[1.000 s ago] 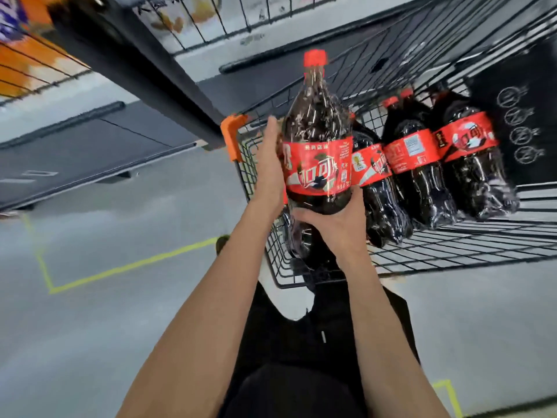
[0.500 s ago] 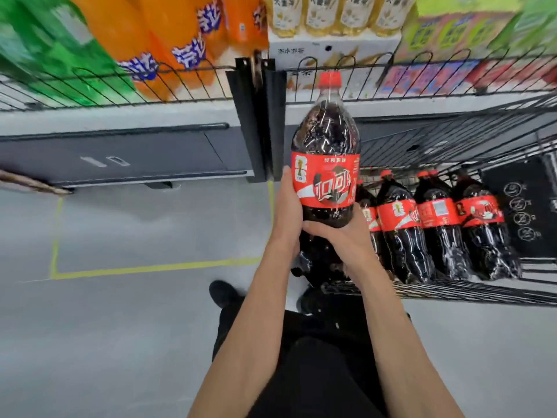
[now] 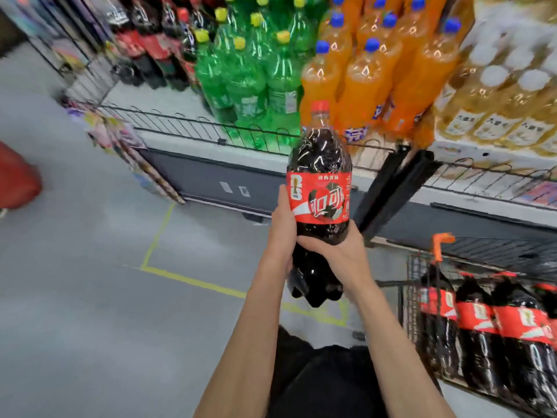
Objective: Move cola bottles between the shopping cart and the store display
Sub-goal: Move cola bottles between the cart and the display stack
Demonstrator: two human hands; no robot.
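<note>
Bottle: a cola bottle [image 3: 319, 188], upright, held in the air in front of the display shelf [image 3: 193, 140].
Left hand [image 3: 281, 227]: fingers wrapped round the bottle's left side.
Right hand [image 3: 337, 251]: curled under its lower half.
Cart [image 3: 411, 285]: lower right, holding more cola bottles [image 3: 482, 327].

Cola bottle [image 3: 320, 188] red label reads "可口可乐"; other print blurred.

Bottle [image 3: 320, 188] upright in front of the shelf [image 3: 193, 140], left hand [image 3: 281, 224] on its left side, right hand [image 3: 337, 251] beneath its middle; cart [image 3: 422, 267] at right holding more bottles [image 3: 482, 321]; rows of bottles [image 3: 301, 55] on the shelf behind the wire rail [image 3: 180, 128].
</note>
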